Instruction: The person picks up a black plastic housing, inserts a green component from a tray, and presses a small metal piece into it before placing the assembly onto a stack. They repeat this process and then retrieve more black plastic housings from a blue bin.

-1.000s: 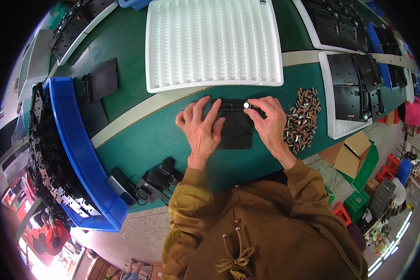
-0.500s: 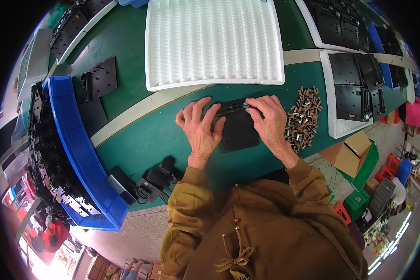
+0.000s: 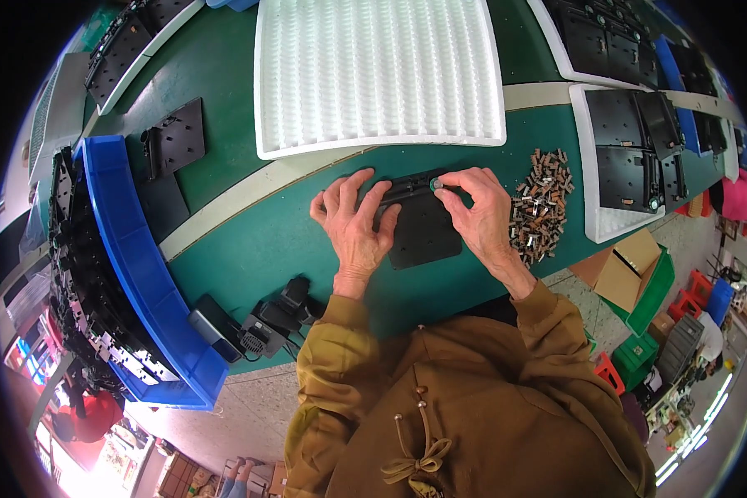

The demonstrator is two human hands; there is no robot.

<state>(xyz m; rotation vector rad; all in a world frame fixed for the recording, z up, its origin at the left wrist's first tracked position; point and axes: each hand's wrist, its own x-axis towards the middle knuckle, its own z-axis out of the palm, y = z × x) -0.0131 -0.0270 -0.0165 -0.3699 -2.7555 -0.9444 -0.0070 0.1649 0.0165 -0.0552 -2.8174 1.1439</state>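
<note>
- Clearly, everything turns on the dark strip (image 3: 409, 190) along the far edge of the black plate (image 3: 426, 236): its long axis runs from the left hand (image 3: 353, 228) across to the right hand (image 3: 483, 217), with the right-hand end lying slightly farther from the person.
- The plate itself lies on the bench (image 3: 257, 241) between the two hands, its flat part reaching from the strip back toward the wearer; the left thumb is beside its left edge, and the right hand is over toward its right side.
- The right hand is the nearer one to the strip's right end, where its thumb and forefinger are pinched on a small round piece (image 3: 436, 184) (whether that piece is fixed to the strip or loose, I cannot tell).
- The left hand has its fingers spread and bent, the tips at or close to the strip's left end; whether they clasp it or only steady it cannot be made out.
- Just to the right of the right hand lies a pile of small brown and silvery parts (image 3: 542, 207), apart from the plate.
- Beyond both hands, away from the wearer, sits a white ridged tray (image 3: 382, 145); well to the left of the left hand stands a blue bin (image 3: 133, 241).
</note>
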